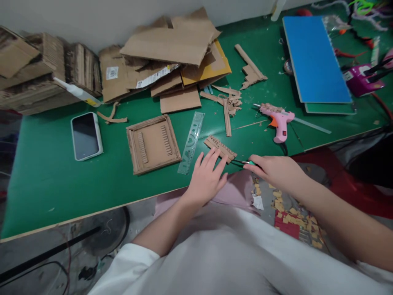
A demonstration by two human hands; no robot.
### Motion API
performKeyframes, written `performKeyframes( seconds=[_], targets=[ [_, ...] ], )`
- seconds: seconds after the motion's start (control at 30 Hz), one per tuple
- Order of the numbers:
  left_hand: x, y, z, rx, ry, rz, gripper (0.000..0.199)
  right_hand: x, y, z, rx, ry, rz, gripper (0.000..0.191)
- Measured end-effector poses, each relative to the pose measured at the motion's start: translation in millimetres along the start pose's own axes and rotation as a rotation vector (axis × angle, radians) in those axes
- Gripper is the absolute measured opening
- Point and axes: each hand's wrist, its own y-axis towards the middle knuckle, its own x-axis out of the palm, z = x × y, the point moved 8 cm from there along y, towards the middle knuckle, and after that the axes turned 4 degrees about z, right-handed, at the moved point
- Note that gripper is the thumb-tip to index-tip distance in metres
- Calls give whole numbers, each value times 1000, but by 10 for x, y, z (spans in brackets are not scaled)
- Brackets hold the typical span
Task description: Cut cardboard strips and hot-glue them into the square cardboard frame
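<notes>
My left hand (207, 176) lies palm down with fingers spread, its fingertips on a small strip of corrugated cardboard (222, 148) near the table's front edge. The strip's upper face shows ridges or short marks. Just right of it, my right hand (272, 168) is closed around a slim green-handled tool (245, 162), which looks like a craft knife. Its thin dark end points left and reaches the strip's right end; whether it touches cannot be made out. Left of my left hand lie a clear plastic ruler (192, 143) and a shallow square cardboard tray (131, 149) with two ridged strips inside.
A pink glue gun (280, 123) lies beyond my right hand. Cardboard scraps (229, 106) and a stepped cardboard piece (251, 73) lie behind the strip. A phone (86, 137) rests at left, stacked cardboard (168, 45) along the wall, a blue notebook (316, 61) at right.
</notes>
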Motion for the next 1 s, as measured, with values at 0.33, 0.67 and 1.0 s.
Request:
performKeyframes(
  seconds=[0.33,0.67,1.0],
  targets=[
    [-57,62,-107,-10,70,-51,39,-61,-13,154,-4,192,-19,47],
    [-59,269,-183,35,158,-34,39,30,-95,259,-18,613,-102,53],
    [-208,118,-213,-115,-2,116,32,183,-225,320,210,956,-90,53]
  ],
)
